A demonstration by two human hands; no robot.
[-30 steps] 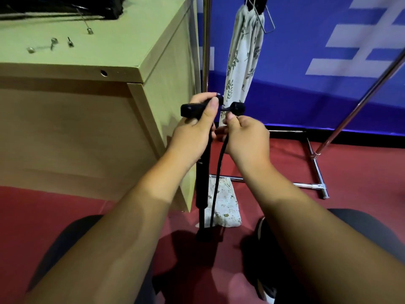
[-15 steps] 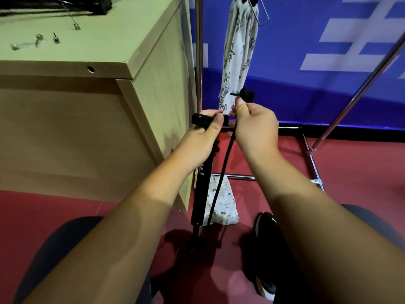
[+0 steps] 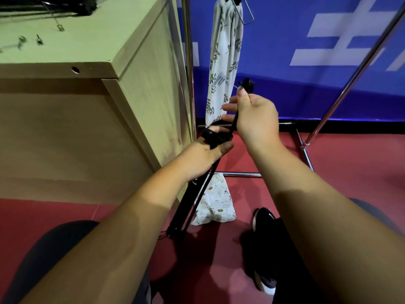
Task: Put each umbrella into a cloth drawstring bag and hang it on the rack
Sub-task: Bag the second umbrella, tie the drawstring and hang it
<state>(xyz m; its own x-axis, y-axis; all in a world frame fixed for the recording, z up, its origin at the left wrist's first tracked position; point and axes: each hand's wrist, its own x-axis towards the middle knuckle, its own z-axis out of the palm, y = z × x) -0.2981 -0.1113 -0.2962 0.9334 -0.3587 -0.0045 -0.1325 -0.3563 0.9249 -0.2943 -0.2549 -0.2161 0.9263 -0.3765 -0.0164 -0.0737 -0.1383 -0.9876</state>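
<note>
My left hand [image 3: 203, 156] grips the top of a slim black umbrella [image 3: 186, 202] that stands tilted with its tip on the red floor. My right hand [image 3: 254, 119] pinches a thin black rib or strap [image 3: 234, 121] of that umbrella and holds it up and to the right; a small black knob [image 3: 247, 84] sticks out above my thumb. A floral cloth drawstring bag [image 3: 223, 62] hangs from a wire hook on the rack, just behind my hands. A second patterned cloth bag [image 3: 217, 202] lies flat on the floor under the rack.
A pale wooden cabinet [image 3: 87, 106] stands close at the left, with screws and dark items on top. The rack's chrome upright [image 3: 188, 62], slanted pole [image 3: 350, 84] and base bar [image 3: 238, 174] frame the space. A blue banner wall is behind. My black shoe [image 3: 263, 220] is on the floor.
My left hand has sunk lower with the umbrella's top. My right hand has lifted the thin black part up and to the right, away from the left hand.
</note>
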